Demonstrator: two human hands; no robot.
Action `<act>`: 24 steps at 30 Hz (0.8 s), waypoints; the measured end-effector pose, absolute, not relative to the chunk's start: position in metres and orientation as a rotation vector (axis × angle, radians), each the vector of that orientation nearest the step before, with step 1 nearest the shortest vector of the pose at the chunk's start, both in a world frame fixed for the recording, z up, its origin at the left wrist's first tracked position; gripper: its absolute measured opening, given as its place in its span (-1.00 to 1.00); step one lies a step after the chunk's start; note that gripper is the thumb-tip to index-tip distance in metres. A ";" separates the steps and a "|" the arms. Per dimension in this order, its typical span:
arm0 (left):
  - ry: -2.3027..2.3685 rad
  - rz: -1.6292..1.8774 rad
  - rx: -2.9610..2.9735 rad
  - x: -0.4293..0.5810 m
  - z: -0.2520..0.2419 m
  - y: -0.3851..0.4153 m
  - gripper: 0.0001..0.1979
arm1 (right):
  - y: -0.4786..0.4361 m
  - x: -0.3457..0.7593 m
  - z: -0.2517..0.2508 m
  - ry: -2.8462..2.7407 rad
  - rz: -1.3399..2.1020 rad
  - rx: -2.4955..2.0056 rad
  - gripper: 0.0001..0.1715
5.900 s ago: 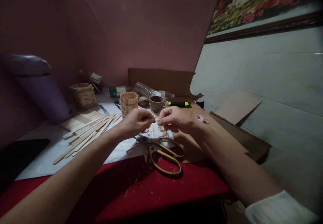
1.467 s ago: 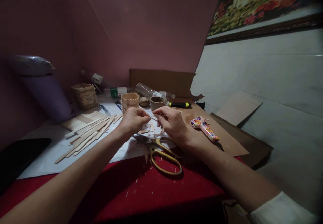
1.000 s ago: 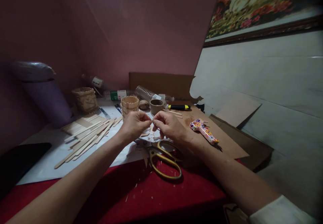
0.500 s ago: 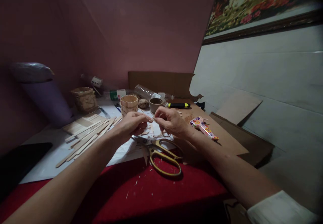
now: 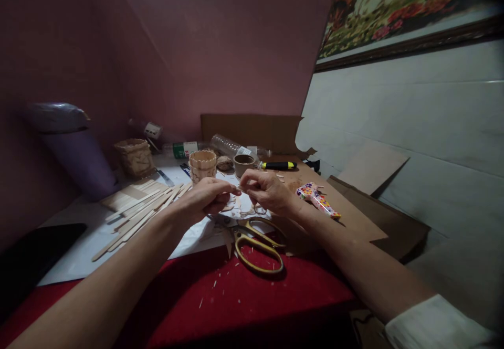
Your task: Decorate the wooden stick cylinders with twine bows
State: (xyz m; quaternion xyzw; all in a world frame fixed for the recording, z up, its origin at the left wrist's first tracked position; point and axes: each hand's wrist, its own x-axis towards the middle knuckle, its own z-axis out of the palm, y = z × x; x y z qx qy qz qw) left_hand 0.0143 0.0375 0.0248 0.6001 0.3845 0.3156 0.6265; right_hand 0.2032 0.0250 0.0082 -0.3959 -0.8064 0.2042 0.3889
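My left hand (image 5: 212,192) and my right hand (image 5: 263,189) meet fingertip to fingertip above the white paper. Both are closed in a pinch around a small pale sliver (image 5: 239,189), probably wood, mostly hidden by the fingers. Just below them lies a pair of scissors (image 5: 258,249) with worn yellow handles, blades pointing left. Wood scraps (image 5: 244,210) are scattered under the hands. Behind my left hand stands a small scallop-rimmed wooden cup (image 5: 202,164). A brown round pot (image 5: 244,164) is behind my right hand.
Craft sticks (image 5: 144,210) lie piled at left, near a larger decorated pot (image 5: 135,157) and a purple cylinder (image 5: 81,155). A flowered glue gun (image 5: 318,199) rests on cardboard (image 5: 354,215) at right. A black-and-yellow cutter (image 5: 279,165) and plastic bottles (image 5: 226,143) lie behind.
The view has shifted slightly. Both hands stay together in nearly the same place, with the fingertips a little closer around the sliver, which shows less now.
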 end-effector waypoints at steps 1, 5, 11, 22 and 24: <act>0.875 0.721 1.361 0.014 0.025 0.038 -0.87 | 0.025 0.203 0.008 -2.050 0.501 -1.008 -0.85; 0.834 0.691 1.322 0.012 0.025 0.038 -0.83 | 0.024 0.203 0.009 -2.057 0.444 -1.016 -0.85; 0.860 0.686 1.313 0.012 0.023 0.039 -0.84 | 0.025 0.204 0.005 -2.156 0.154 -1.069 -0.87; 1.031 0.926 1.318 0.026 0.021 0.036 -0.84 | 0.010 0.194 0.014 -2.200 -0.618 -1.235 -0.80; 1.017 0.929 1.280 0.024 0.023 0.037 -0.85 | 0.006 0.190 0.013 -2.204 -0.563 -1.240 -0.82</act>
